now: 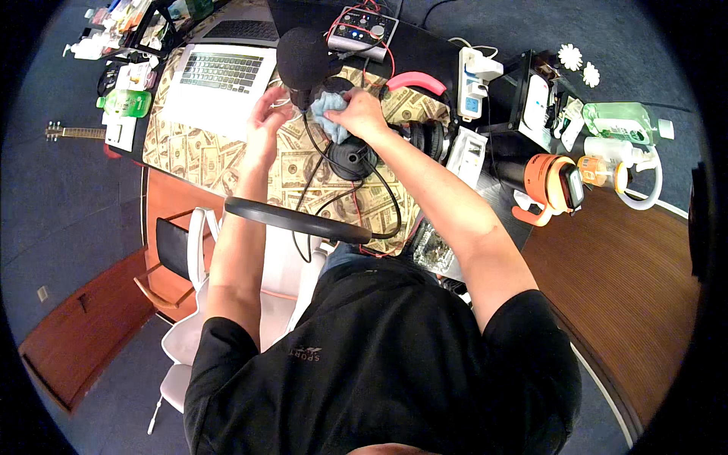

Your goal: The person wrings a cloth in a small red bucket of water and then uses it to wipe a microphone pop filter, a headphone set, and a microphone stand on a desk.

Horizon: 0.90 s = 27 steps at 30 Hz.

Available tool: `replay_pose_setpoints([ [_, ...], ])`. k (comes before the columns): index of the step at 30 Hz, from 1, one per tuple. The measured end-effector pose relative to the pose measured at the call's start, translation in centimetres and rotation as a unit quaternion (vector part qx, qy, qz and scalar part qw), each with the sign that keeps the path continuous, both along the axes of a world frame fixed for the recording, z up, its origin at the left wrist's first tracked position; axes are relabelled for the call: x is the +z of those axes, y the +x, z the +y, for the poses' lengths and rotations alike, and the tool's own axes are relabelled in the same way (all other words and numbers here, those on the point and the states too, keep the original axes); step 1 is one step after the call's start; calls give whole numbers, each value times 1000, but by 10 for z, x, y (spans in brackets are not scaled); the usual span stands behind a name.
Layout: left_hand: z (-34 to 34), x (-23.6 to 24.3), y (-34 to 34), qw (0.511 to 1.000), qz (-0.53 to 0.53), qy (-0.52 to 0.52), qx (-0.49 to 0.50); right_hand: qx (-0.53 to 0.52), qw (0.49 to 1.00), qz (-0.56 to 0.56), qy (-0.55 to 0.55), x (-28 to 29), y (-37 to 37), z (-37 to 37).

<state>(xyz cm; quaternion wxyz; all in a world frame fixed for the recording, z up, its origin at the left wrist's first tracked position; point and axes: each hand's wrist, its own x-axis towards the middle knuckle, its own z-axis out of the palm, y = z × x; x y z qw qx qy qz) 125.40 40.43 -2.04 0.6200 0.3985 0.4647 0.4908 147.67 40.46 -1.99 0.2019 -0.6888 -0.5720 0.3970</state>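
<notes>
In my right hand (361,114) is a crumpled light-blue cloth (331,115), its fingers closed round it. The cloth is beside the stem of a microphone with a round black foam cover (302,57). My left hand (267,125) is just left of the microphone, fingers apart and nothing visible in them. A round black base (351,159) stands below the cloth on a mat (292,168) printed with banknotes. In front of my forearms a thick black arm (296,218) crosses the view, with black cables looping round it.
A laptop (220,80) lies left of my left hand. Beyond the microphone is an audio interface (362,32) with red cables. To the right are headphones with a pink band (417,80), a white power strip (471,87), an orange-and-black tumbler (547,182) and a green bottle (620,121).
</notes>
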Motion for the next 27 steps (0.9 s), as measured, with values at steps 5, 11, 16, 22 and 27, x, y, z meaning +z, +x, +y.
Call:
replay_pose_setpoints([
  [5, -11, -38, -2, 923, 364, 50, -113, 1, 997, 80, -2, -6, -22, -9],
  [11, 0, -35, 21, 822, 522, 154, -171, 35, 988, -110, 104, -6, -7, 5],
  [16, 5, -51, 26, 831, 475, 263, -121, 83, 980, -177, 41, 10, -15, 11],
  [22, 30, -53, 15, 815, 514, 243, -108, 76, 981, -171, 60, -2, -8, 5],
  [27, 64, -42, 16, 843, 477, 181, -173, 91, 983, -158, 20, -7, -6, 6],
])
